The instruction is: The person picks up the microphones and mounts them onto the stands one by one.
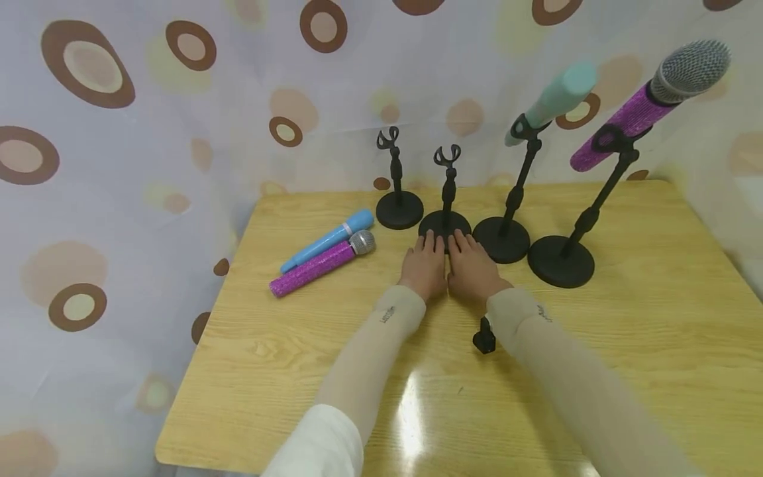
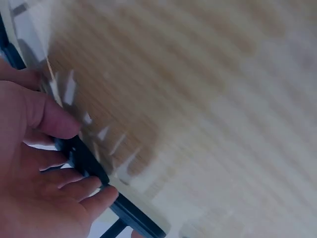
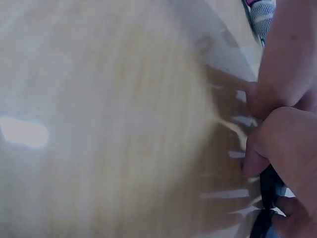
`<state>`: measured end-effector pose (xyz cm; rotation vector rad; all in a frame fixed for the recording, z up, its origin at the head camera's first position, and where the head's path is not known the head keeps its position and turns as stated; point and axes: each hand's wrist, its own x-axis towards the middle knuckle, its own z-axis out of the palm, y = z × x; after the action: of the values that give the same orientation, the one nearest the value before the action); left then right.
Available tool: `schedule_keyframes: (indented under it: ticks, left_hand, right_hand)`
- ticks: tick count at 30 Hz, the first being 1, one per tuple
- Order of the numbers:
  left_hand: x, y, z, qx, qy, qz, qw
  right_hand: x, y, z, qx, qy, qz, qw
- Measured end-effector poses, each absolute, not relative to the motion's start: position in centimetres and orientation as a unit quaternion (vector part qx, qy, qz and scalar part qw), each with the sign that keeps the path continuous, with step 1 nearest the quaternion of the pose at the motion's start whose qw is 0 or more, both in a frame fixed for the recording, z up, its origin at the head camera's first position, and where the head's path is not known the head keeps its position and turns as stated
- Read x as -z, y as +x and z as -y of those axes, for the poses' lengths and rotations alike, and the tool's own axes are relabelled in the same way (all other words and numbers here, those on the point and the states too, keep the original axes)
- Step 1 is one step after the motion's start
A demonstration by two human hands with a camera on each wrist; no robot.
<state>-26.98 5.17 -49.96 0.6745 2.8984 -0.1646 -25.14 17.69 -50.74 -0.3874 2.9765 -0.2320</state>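
Both hands lie side by side on the near part of the round base of a small black microphone stand (image 1: pixel 449 193), the second from the left. My left hand (image 1: pixel 424 270) touches the base with its fingers extended. Beside it, my right hand (image 1: pixel 475 273) also reaches onto the base, fingers forward. An unfilled forked clip tops this stand. In the left wrist view, the fingers lie along the dark edge of the base (image 2: pixel 89 161), not curled round it. The right wrist view shows the right hand (image 3: pixel 292 144) at its edge, partly cut off.
Left on the table (image 1: pixel 268 371) lie a blue microphone (image 1: pixel 322 243) and a glittery purple microphone (image 1: pixel 312 268). Another bare stand (image 1: pixel 400 211) is behind. To the right, one stand (image 1: pixel 502 242) carries a teal microphone (image 1: pixel 554 96), another (image 1: pixel 560 264) a purple microphone (image 1: pixel 632 122).
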Motion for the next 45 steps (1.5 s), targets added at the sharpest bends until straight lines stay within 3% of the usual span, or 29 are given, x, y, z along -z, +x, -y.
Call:
schedule_keyframes:
  ticks: [36,45]
  left_hand:
    - [49.3,-16.7,-4.0,0.076,0.277,-0.956,0.064]
    - [49.2,-14.6,-3.7,0.089,0.288,-0.953,0.016]
  right_hand:
    - [52.3,-12.8,-17.4,0.098,-0.13,-0.983,-0.079]
    - [52.6,-10.9,-17.7,0.103,-0.163,-0.969,-0.155]
